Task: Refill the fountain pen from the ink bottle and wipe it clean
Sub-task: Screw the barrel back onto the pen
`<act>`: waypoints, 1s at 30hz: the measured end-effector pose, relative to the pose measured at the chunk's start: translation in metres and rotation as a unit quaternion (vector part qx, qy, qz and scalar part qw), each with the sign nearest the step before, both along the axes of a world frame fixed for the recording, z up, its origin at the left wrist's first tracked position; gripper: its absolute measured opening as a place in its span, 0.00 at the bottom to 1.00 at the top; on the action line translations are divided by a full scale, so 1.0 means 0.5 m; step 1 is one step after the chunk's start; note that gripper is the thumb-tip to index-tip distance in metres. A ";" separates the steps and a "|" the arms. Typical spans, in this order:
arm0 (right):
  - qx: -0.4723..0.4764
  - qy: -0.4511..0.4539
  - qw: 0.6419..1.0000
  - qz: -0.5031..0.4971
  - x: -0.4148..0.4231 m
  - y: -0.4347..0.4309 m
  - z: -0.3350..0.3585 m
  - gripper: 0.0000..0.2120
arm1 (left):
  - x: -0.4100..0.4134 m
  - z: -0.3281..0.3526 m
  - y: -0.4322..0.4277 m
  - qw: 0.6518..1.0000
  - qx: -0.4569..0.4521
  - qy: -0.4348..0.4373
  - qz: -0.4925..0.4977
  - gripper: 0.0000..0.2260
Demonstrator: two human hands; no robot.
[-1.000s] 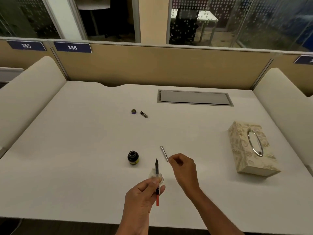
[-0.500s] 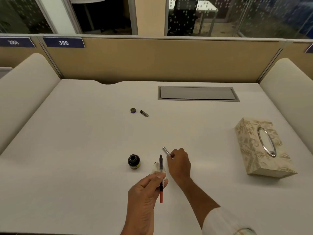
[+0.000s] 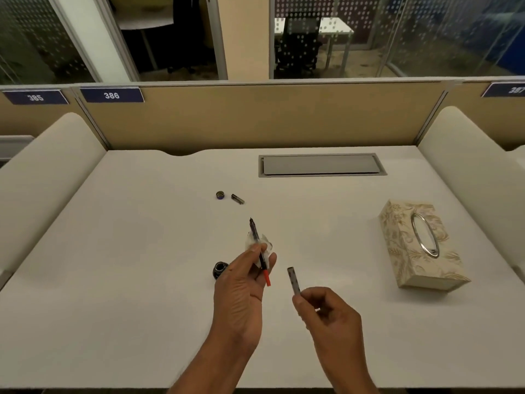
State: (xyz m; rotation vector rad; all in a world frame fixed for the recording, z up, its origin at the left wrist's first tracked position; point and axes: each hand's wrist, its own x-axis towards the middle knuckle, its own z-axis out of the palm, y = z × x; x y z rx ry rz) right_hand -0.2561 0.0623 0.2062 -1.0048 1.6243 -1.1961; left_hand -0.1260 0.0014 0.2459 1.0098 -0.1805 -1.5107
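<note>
My left hand (image 3: 243, 282) pinches the bare pen section (image 3: 256, 240), nib pointing away, red converter end toward me, with a crumpled white tissue (image 3: 260, 242) wrapped at the fingers. My right hand (image 3: 326, 311) grips the silver pen barrel (image 3: 293, 280), lifted off the desk and pointing up toward the pen's red end. The open ink bottle (image 3: 219, 269) stands on the white desk (image 3: 142, 280), partly hidden behind my left hand.
The bottle's cap (image 3: 220, 195) and a small dark pen cap (image 3: 237, 199) lie farther back. A patterned tissue box (image 3: 420, 245) sits at the right. A grey cable hatch (image 3: 322, 165) is set in the desk near the partition. Padded dividers flank both sides.
My right hand picked the silver barrel up from the desk and drew it toward me. My left hand raised the pen and tissue higher, over the ink bottle.
</note>
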 end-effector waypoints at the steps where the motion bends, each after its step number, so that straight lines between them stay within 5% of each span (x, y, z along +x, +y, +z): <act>1: -0.005 -0.002 1.000 0.009 -0.001 0.018 0.016 0.05 | -0.005 0.011 0.002 1.000 -0.007 0.004 0.000 0.15; 18: -0.042 0.004 0.998 0.051 -0.025 0.087 0.116 0.05 | -0.060 0.114 0.057 0.997 -0.080 0.020 -0.001 0.16; 30: -0.103 -0.055 0.992 0.039 -0.030 0.077 0.159 0.08 | -0.081 0.130 0.112 0.985 -0.142 -0.084 -0.055 0.12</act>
